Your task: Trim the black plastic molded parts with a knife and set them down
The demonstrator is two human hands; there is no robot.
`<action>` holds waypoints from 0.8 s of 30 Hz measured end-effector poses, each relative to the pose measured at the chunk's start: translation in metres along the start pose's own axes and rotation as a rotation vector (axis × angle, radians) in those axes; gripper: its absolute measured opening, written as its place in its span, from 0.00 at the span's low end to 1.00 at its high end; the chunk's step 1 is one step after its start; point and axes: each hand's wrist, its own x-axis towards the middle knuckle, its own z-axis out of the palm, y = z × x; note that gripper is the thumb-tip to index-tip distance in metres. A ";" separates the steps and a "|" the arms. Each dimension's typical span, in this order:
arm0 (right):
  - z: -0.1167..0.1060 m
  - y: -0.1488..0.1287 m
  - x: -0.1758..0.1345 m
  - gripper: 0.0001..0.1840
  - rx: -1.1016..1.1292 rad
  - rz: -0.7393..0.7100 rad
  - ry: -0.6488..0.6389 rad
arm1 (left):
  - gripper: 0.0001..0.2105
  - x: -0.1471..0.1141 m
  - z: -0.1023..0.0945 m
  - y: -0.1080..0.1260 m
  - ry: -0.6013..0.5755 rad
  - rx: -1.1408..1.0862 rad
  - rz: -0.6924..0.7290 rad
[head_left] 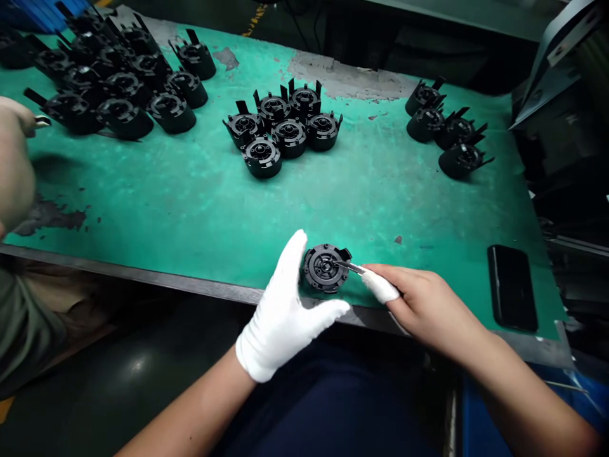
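Note:
A round black plastic part lies near the table's front edge, its ribbed, ringed face turned up. My left hand, in a white glove, is at its left side with the thumb spread away from the fingers. The fingertips are beside the rim; whether they touch it I cannot tell. My right hand, with a white cover on the thumb, pinches a thin pointed metal blade. The blade's tip reaches over the part's face near its centre. Its handle is hidden in the hand.
Black housings with upright tabs stand in groups: a large cluster at left, a middle group, and several at right. A black phone lies at right. Another person's hand reaches in at left. The green tabletop has worn patches.

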 end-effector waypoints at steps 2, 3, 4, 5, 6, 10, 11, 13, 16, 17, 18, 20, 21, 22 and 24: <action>0.002 0.001 0.000 0.20 -0.099 -0.020 -0.022 | 0.51 0.016 -0.001 -0.005 -0.053 0.019 0.023; 0.003 0.001 0.002 0.21 -0.138 -0.033 -0.030 | 0.50 0.021 -0.001 -0.007 -0.065 0.039 0.034; 0.004 0.002 0.004 0.21 -0.170 -0.045 -0.040 | 0.48 0.024 0.000 -0.008 -0.070 0.057 0.044; 0.003 0.003 0.007 0.22 -0.196 -0.054 -0.050 | 0.46 0.025 0.000 -0.009 -0.070 0.069 0.052; 0.002 0.003 0.009 0.22 -0.215 -0.057 -0.061 | 0.45 0.026 0.000 -0.010 -0.064 0.073 0.059; 0.000 0.000 0.006 0.25 -0.190 -0.054 -0.130 | 0.43 0.024 0.002 -0.011 -0.033 0.065 0.080; 0.002 -0.002 0.003 0.25 -0.161 -0.051 -0.155 | 0.43 0.024 0.002 -0.011 -0.027 0.062 0.086; 0.005 -0.007 -0.004 0.25 -0.095 -0.041 -0.198 | 0.42 0.024 0.003 -0.011 -0.018 0.058 0.095; 0.010 -0.011 -0.012 0.24 -0.021 -0.034 -0.173 | 0.40 0.024 0.003 -0.012 -0.008 0.061 0.091; 0.010 -0.012 -0.013 0.23 -0.002 -0.033 -0.139 | 0.40 0.024 0.003 -0.012 -0.004 0.063 0.091; 0.011 -0.012 -0.014 0.22 0.008 -0.029 -0.094 | 0.41 0.025 0.003 -0.012 0.001 0.063 0.094; 0.013 -0.012 -0.015 0.21 -0.012 -0.006 -0.017 | 0.41 0.025 0.004 -0.011 0.006 0.057 0.113; 0.015 -0.013 -0.016 0.21 -0.038 0.010 0.005 | 0.40 0.026 0.004 -0.010 0.005 0.049 0.125; 0.017 -0.014 -0.016 0.22 -0.061 0.022 0.008 | 0.39 0.026 0.004 -0.010 0.005 0.042 0.136; 0.020 -0.016 -0.017 0.22 -0.067 0.024 -0.039 | 0.35 0.027 0.005 -0.008 0.014 0.034 0.148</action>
